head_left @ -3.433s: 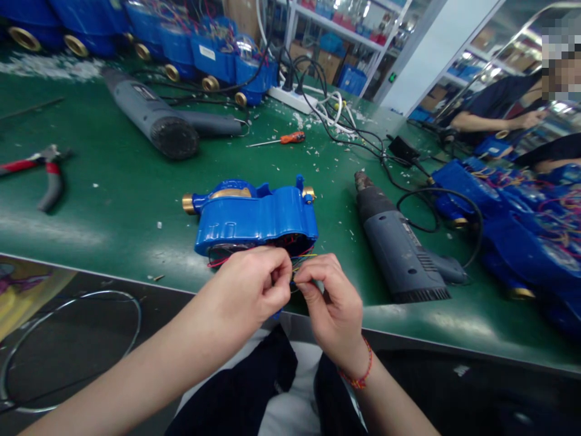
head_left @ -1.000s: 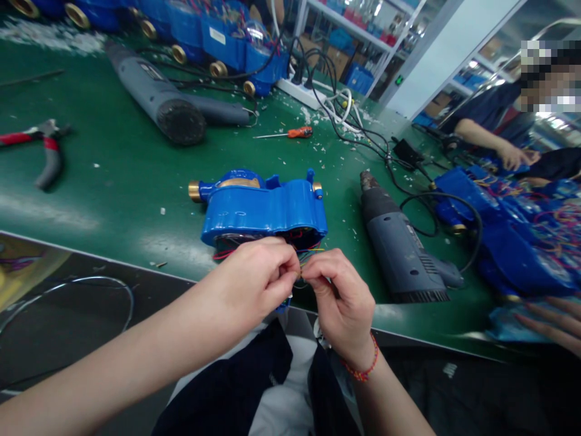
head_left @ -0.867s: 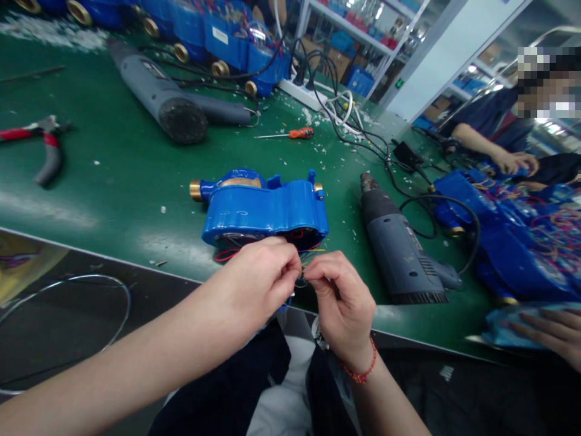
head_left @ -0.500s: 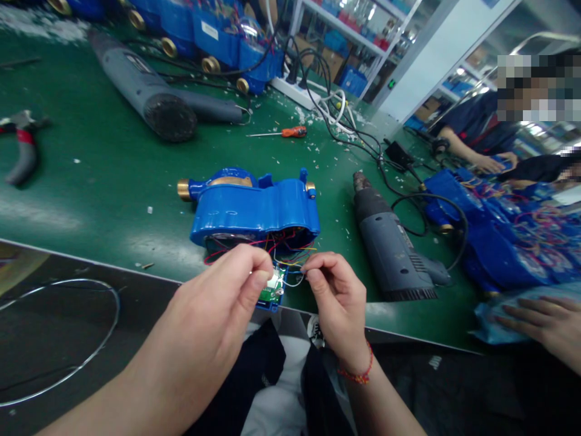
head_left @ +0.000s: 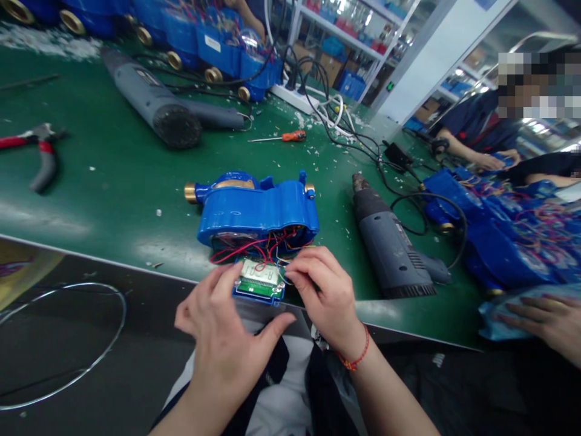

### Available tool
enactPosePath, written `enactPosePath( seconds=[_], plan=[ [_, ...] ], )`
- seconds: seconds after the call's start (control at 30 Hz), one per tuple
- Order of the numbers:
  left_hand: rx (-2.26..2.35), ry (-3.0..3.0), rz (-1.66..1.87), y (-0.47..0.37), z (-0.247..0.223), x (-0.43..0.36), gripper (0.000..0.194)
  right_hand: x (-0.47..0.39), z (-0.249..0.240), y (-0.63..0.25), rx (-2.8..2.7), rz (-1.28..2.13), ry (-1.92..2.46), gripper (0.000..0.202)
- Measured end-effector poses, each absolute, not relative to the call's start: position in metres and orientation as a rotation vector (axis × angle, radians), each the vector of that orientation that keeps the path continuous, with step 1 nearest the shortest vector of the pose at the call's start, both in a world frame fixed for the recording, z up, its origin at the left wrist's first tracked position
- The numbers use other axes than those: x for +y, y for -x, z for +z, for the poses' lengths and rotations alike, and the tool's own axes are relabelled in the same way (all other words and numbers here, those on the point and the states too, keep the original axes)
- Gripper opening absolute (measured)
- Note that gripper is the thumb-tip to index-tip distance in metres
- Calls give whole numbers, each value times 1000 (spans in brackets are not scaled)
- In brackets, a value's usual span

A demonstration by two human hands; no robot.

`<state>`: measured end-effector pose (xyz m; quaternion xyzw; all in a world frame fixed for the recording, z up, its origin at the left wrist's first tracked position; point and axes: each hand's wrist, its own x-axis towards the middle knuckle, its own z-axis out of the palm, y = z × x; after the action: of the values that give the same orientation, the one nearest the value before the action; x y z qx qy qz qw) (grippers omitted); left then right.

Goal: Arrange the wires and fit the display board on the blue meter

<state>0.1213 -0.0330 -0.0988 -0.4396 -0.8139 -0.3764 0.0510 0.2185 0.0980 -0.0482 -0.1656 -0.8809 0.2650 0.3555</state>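
Observation:
A blue water meter with brass ends lies on the green bench, its underside opening facing me. Red and other thin wires run out of it to a green circuit board with a pale display, at the bench's front edge. My left hand is open beside the board, thumb spread away from the fingers, the fingertips near its left corner. My right hand is pinched at the board's right side, where thin wires reach its fingertips.
A grey heat gun lies right of the meter, another heat gun at the back left. Pliers and an orange screwdriver are on the bench. Wired blue meters and a co-worker's hand are at the right.
My left hand has opened from a pinch and drawn back to the lower left, uncovering the board. My right hand has shifted slightly left and stays pinched. The view has shifted a little.

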Motion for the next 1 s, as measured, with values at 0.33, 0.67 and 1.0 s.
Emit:
enactPosePath(
  seconds=[0.33, 0.67, 1.0],
  plan=[
    [-2307, 1495, -1144, -98, -78, -31, 46, 102, -35, -219, -2146, 888, 530, 15],
    [-2525, 1447, -1485, -75, -50, -41, 54, 113, -34, -216, -1921, 823, 629, 13],
    [-2551, 1410, -1706, -78, -41, -41, 45, 76, -53, -225, -2028, 581, 430, 29]
  ],
)
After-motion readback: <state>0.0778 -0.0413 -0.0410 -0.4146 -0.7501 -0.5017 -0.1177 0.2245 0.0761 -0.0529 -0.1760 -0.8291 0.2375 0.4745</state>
